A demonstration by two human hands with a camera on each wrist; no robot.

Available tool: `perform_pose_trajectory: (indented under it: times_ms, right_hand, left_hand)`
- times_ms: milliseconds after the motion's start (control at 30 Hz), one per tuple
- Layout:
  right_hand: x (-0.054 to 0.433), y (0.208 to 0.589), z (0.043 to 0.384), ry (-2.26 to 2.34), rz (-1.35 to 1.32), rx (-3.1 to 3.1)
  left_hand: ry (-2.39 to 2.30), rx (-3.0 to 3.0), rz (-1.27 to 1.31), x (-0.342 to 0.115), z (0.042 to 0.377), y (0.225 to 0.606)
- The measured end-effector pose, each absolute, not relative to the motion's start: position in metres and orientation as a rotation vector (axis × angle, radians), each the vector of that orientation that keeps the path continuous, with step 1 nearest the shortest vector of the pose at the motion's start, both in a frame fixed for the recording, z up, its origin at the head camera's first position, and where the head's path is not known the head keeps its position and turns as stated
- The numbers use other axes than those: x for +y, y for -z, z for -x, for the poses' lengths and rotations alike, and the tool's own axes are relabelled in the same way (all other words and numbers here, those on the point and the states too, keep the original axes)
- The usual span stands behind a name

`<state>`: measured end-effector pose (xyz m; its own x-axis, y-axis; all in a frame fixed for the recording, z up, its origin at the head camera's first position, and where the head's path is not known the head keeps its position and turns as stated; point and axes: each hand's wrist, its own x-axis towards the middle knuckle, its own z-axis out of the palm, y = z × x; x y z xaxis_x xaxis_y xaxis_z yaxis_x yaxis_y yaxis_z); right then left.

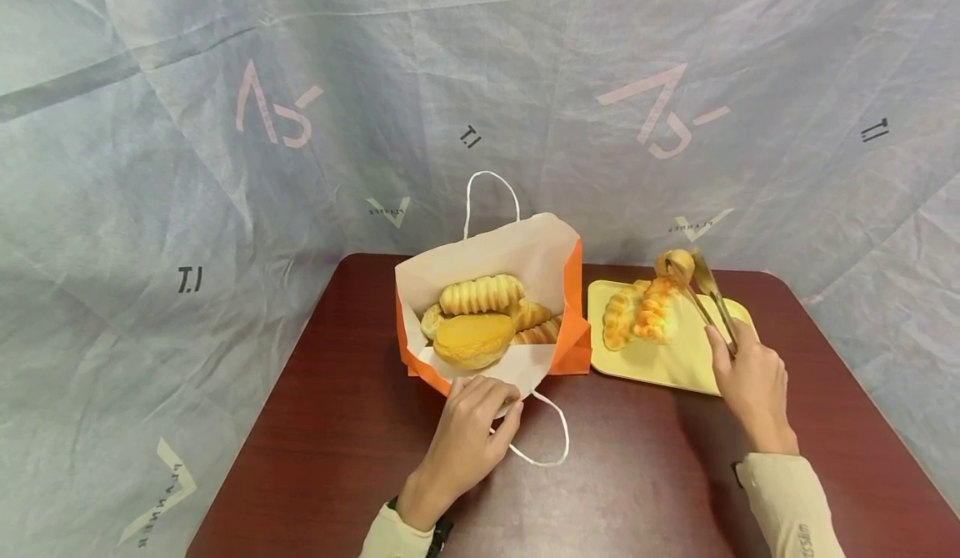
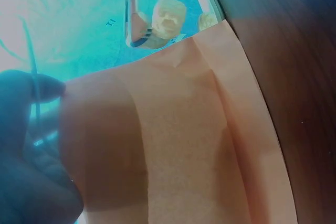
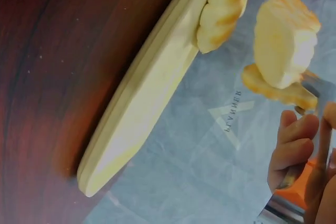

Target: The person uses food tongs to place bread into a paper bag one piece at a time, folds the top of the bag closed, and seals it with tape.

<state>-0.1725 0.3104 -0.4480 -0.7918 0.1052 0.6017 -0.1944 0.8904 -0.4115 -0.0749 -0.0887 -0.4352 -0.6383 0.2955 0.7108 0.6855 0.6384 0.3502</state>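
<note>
A creased grey sheet (image 1: pixel 420 57) (printed with pink marks (image 1: pixel 260 99) and black lettering (image 1: pixel 191 279)) hangs from nine through twelve to three o'clock; a red-brown table (image 1: pixel 315 424) spreads toward six.

left sleeve (image 1: pixel 392 539): cream | right sleeve (image 1: pixel 787 495): cream, dark lettering (image 1: pixel 806 540) | left strap (image 1: pixel 441 535): black | right strap (image 1: pixel 737 473): seemingly dark

Red table (image 1: pixel 330 433) – paper bag (image 1: pixel 573 351), tray (image 1: pixel 690 366).

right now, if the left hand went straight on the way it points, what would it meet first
The near rim of the paper bag, which the left hand holds; past that, probably the smooth yellow bun inside, though depth is unclear.
</note>
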Motion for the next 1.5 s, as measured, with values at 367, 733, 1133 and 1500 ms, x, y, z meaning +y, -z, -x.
perform_pose_trajectory:
  times_ms: [367,733,1133,1500]
  right_hand:
    - [0.318,0.454,0.177,-0.617,-0.093,-2.527]
    - [0.313,0.448,0.173,-0.626,-0.076,-2.405]
    - [0.295,0.422,0.161,-0.618,-0.176,-2.202]
    - [0.277,0.397,0.142,-0.667,-0.26,-2.114]
  left_hand:
    - [0.825,-2.246,0.761,-0.089,0.075,0.436]
    - [0.821,-2.24,0.762,-0.089,0.077,0.435]
    - [0.824,-2.236,0.76,-0.089,0.076,0.435]
    - [0.824,-2.227,0.762,-0.089,0.077,0.435]
